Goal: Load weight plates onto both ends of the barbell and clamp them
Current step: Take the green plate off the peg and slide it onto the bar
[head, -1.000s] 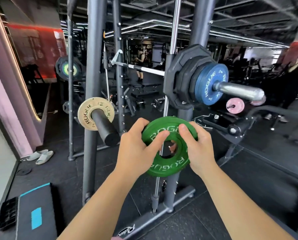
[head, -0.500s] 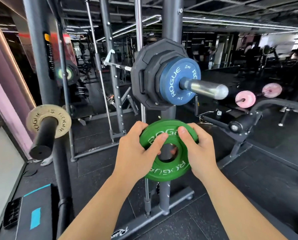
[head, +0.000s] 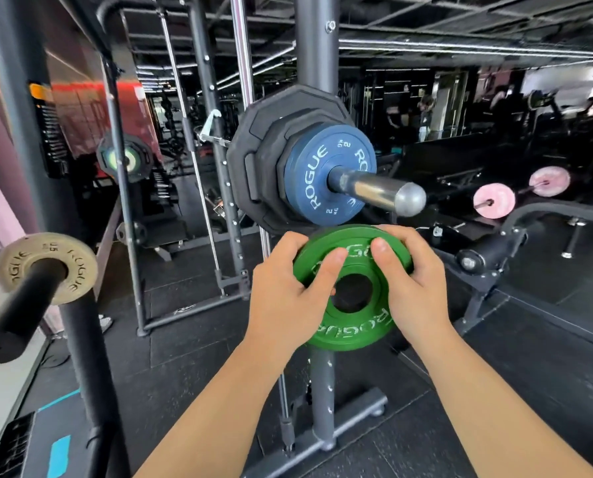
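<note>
A small green ROGUE plate (head: 348, 331) is held in front of me by both hands. My left hand (head: 284, 291) grips its left rim with the thumb across the face. My right hand (head: 410, 284) grips the right rim the same way. Just above it the chrome barbell sleeve (head: 374, 189) points toward me and to the right. A blue 2 kg plate (head: 317, 174) sits on the sleeve against two black plates (head: 260, 163). The plate's hole lies below the sleeve's end.
A storage peg (head: 19, 312) with a tan 0.5 plate (head: 74, 270) juts out at the left on a rack post. The rack upright (head: 317, 46) and its base stand behind the plate. A bench (head: 495, 250) and pink plates (head: 493, 201) are at the right.
My view has come nearer to the barbell end and shifted right. Both hands have lifted the green plate closer under the sleeve and tilted its top away.
</note>
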